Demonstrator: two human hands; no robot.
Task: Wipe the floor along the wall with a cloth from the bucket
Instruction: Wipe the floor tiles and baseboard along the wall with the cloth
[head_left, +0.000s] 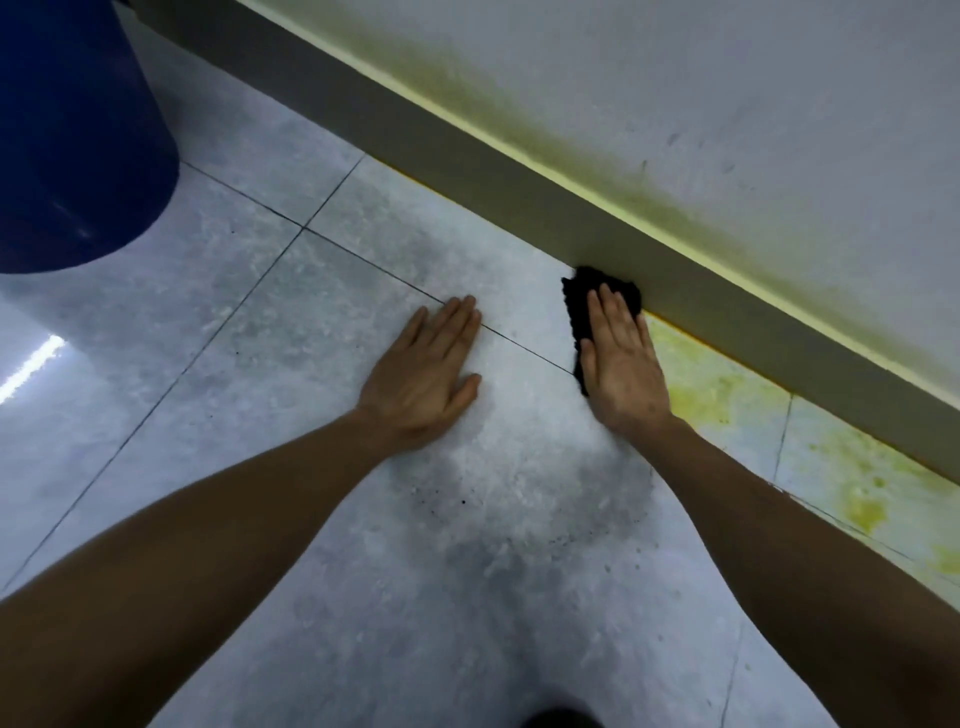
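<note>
Under the flat, straight fingers of the right hand (621, 358) the cloth (579, 306) is pressed against the skirting (467, 171) to scrub yellow stain (727, 395), while the left hand (423, 371) lies spread on the floor (291, 332), likely as support.

Glossy mottled tile floor (322, 597), nubby dark cloth (576, 306), shiny blue plastic bucket (78, 156), matt wall (727, 104).
</note>
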